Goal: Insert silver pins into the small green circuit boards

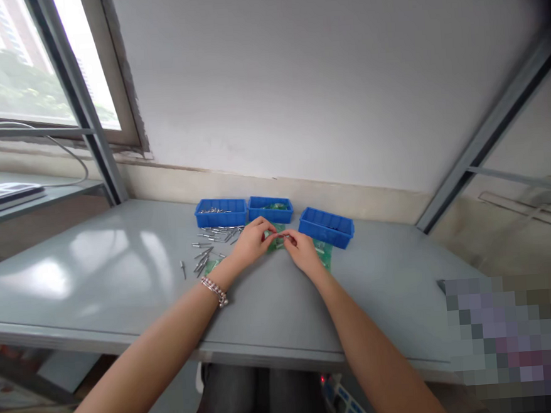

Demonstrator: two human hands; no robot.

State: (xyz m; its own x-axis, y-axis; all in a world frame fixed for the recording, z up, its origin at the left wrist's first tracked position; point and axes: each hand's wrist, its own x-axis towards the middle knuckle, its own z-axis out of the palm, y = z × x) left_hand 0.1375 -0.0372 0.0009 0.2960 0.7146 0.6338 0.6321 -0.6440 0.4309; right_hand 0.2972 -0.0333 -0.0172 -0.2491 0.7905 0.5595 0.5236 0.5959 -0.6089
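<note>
My left hand (253, 241) and my right hand (300, 247) meet above the table, fingertips pinched close together. A thin small piece (282, 235) shows between them, too small to name. Beneath and beside my hands lie green plastic bags (324, 251), partly hidden, with small light pieces showing in them. To the left of my left hand, several slim metal pieces (204, 260) that look like blind rivets lie scattered. More of them form a pile (218, 234) in front of the left bin. A beaded bracelet (214, 291) circles my left wrist.
Three blue bins stand along the back: the left bin (222, 220) holds small metal parts, the middle bin (270, 218) something green, the right bin (327, 234) dark bits. Metal posts (81, 88) rise at the grey table's (120, 274) sides. A blurred-out patch covers the lower right.
</note>
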